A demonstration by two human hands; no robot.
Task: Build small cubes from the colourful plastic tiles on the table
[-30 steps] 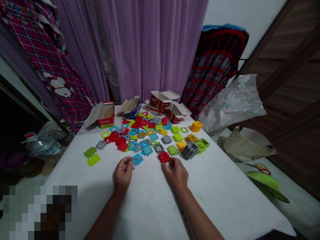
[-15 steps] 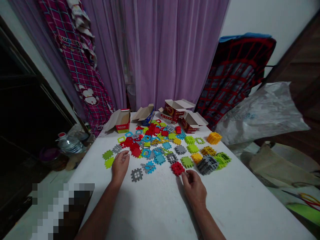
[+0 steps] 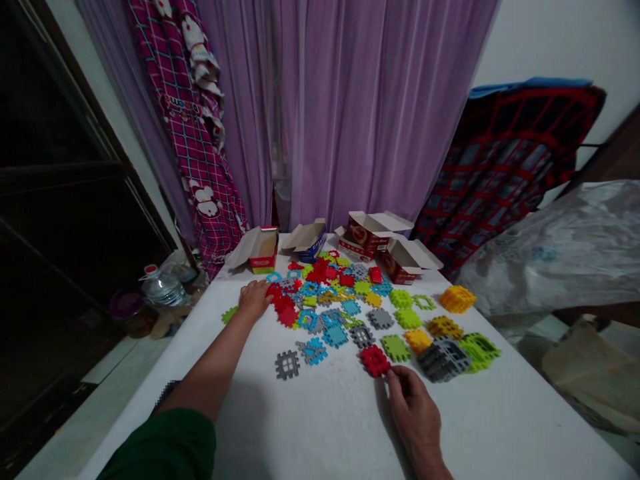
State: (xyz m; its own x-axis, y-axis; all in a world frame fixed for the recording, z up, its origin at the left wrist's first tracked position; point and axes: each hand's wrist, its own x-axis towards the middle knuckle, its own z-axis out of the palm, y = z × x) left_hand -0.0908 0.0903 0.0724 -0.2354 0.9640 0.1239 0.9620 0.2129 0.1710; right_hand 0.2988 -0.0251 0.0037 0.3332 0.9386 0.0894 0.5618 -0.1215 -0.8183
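You face a sheer purple curtain (image 3: 350,113) hanging behind a white table (image 3: 310,427), with a white wall (image 3: 545,47) to its right. A magenta plaid cloth (image 3: 193,140) hangs left of the curtain, and a red-and-black patterned cloth (image 3: 505,160) leans on the right. At far left, you have a dark door frame (image 3: 60,167) above a pale floor (image 3: 115,373), where a plastic water bottle (image 3: 163,288) stands. A crumpled plastic sack (image 3: 555,253) slumps at right. Your light is dim.

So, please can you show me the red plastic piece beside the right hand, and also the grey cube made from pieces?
Red plastic waffle piece (image 3: 375,361): head view, point on its middle.
Grey cube of waffle pieces (image 3: 443,360): head view, point on its front face.
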